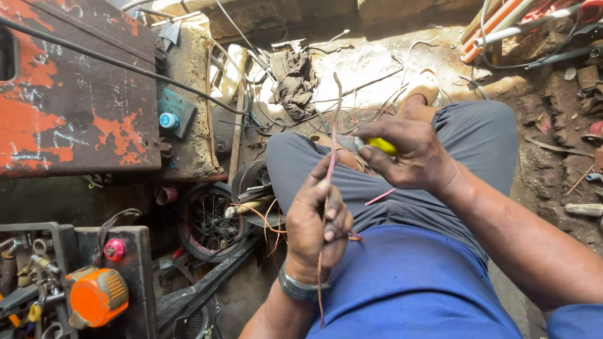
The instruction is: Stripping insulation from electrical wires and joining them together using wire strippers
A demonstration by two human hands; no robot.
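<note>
My left hand [319, 221] is closed around a thin pinkish-red wire [333, 132] that runs up past my knees and hangs down below the wrist. A metal bracelet sits on that wrist. My right hand [408, 154] grips a small yellow-handled tool [380, 145] held close to the wire, just above my left hand. A short pink scrap of wire insulation [380, 196] lies on my grey trousers. I sit with knees bent, in a blue shirt.
A rusty orange-and-black metal box [75, 94] stands at the left. An orange power tool [97, 296] lies in a tool tray at the lower left. A small wheel [207, 221], loose wires and a dark rag [295, 81] lie on the dirt floor ahead. Pipes [502, 25] lean at the top right.
</note>
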